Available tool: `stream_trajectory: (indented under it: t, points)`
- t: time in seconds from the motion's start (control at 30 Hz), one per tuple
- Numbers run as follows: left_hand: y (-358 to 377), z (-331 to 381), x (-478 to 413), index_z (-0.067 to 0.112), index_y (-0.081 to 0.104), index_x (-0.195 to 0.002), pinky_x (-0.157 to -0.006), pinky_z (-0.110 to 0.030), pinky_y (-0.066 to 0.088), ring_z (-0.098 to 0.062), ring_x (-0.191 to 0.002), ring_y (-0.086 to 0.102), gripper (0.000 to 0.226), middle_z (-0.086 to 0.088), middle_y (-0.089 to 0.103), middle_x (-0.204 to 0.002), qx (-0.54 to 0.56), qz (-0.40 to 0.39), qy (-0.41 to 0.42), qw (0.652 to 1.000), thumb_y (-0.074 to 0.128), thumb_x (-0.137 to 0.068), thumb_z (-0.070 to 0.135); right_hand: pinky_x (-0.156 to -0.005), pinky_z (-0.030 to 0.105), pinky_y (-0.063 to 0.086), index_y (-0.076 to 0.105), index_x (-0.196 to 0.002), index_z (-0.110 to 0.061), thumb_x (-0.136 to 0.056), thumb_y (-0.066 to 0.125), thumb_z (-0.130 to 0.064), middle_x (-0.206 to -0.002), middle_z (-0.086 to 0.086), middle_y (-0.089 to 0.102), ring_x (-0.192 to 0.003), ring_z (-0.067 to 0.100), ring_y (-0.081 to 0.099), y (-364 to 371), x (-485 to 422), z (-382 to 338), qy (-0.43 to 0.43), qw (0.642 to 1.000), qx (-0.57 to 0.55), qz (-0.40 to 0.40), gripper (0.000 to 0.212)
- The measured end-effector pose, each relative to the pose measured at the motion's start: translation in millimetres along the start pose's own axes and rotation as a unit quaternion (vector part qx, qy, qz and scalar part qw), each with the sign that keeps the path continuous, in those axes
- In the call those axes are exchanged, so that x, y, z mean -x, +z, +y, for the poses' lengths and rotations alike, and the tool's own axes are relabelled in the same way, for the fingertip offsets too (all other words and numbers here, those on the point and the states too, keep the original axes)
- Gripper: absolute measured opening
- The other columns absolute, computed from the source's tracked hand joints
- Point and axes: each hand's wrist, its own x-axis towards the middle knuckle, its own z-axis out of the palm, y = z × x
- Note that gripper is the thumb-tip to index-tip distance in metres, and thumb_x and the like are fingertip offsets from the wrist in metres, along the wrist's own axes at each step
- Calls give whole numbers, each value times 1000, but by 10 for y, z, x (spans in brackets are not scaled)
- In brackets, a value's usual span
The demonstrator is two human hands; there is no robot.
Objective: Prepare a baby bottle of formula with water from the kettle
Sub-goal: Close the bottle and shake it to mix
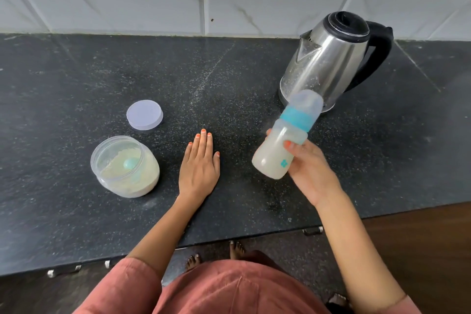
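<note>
My right hand point(309, 169) grips a baby bottle point(276, 154) full of milky white liquid, tilted and lifted above the counter, with a teal collar and a clear cap on top. The bottle looks slightly blurred. A steel kettle point(328, 58) with a black lid and handle stands just behind the bottle. My left hand point(200, 163) lies flat on the counter, fingers straight, holding nothing. Left of it is an open clear formula jar point(125, 167) with pale powder and a teal scoop point(130, 162) inside.
The jar's pale lid point(144, 115) lies flat on the dark speckled counter point(76, 79) behind the jar. A tiled wall runs along the back. The counter's front edge is near my body, with cabinet handles below and floor beneath.
</note>
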Motion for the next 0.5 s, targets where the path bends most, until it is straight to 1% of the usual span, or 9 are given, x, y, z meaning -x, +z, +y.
stream_trajectory:
  t: [0.07, 0.1, 0.17, 0.23, 0.27, 0.3, 0.4, 0.43, 0.5]
  points:
    - [2, 3, -9, 6, 11, -147, -116, -32, 0, -20, -145, 6, 53, -9, 8, -157, 1, 0, 2, 1000, 22, -101, 29, -90, 30, 51, 60, -109, -16, -72, 68, -20, -107, 5, 66, -102, 15, 61, 29, -16, 6, -41, 997, -51, 36, 38]
    - [6, 2, -10, 6, 11, -147, -116, -32, 0, -21, -145, 6, 53, -9, 8, -157, 1, 1, 2, 1000, 22, -101, 29, -88, 29, 53, 58, -110, -15, -73, 63, -20, -106, 5, 66, -100, 15, 62, 59, 2, 50, -40, 996, -56, 50, 38]
    - [14, -9, -11, 7, 11, -147, -116, -32, 0, -21, -145, 6, 53, -9, 8, -157, -2, 0, 0, 1000, 23, -101, 29, -80, 27, 56, 59, -110, -11, -68, 63, -19, -98, 3, 71, -93, 13, 66, 91, 76, 218, 2, 998, 5, 55, 43]
    - [22, -19, -15, 7, 10, -147, -116, -31, 0, -20, -145, 6, 53, -9, 7, -157, -7, -4, 0, 1000, 22, -101, 30, -69, 22, 56, 65, -99, -15, -60, 68, -17, -85, -3, 74, -83, 9, 69, 131, 184, 333, 51, 992, 113, 25, 38]
    - [25, -19, -16, 7, 11, -147, -116, -31, 0, -21, -145, 6, 53, -9, 8, -157, -6, -4, -1, 1000, 23, -101, 29, -66, 21, 55, 67, -92, -18, -58, 69, -17, -82, -4, 74, -81, 9, 69, 130, 201, 338, 57, 989, 134, 15, 34]
    - [25, -14, -16, 7, 11, -147, -116, -32, 0, -21, -145, 7, 53, -9, 8, -157, -3, -2, 0, 1000, 23, -101, 29, -67, 22, 55, 68, -90, -18, -59, 69, -17, -84, -3, 74, -81, 10, 69, 114, 185, 319, 48, 992, 118, 17, 31]
    - [18, -5, -12, 5, 14, -147, -116, -33, 2, -22, -145, 9, 53, -10, 10, -156, -1, 2, 3, 1000, 25, -101, 28, -82, 28, 55, 60, -104, -14, -71, 61, -19, -101, 4, 68, -96, 14, 64, 108, 49, 176, -21, 996, -43, 71, 33]
    - [16, -5, -9, 5, 14, -147, -116, -33, 2, -22, -145, 9, 53, -10, 10, -156, -3, 2, 3, 1000, 25, -101, 28, -85, 28, 53, 58, -106, -16, -76, 58, -18, -105, 5, 66, -98, 14, 62, 113, 15, 157, -41, 994, -56, 88, 30]
    - [15, -6, -6, 6, 13, -147, -116, -33, 2, -22, -145, 8, 53, -10, 10, -157, -3, 1, 2, 1000, 24, -101, 28, -87, 30, 52, 58, -105, -18, -78, 58, -13, -107, 7, 64, -100, 17, 62, 141, 25, 223, -39, 995, 19, 89, 27]
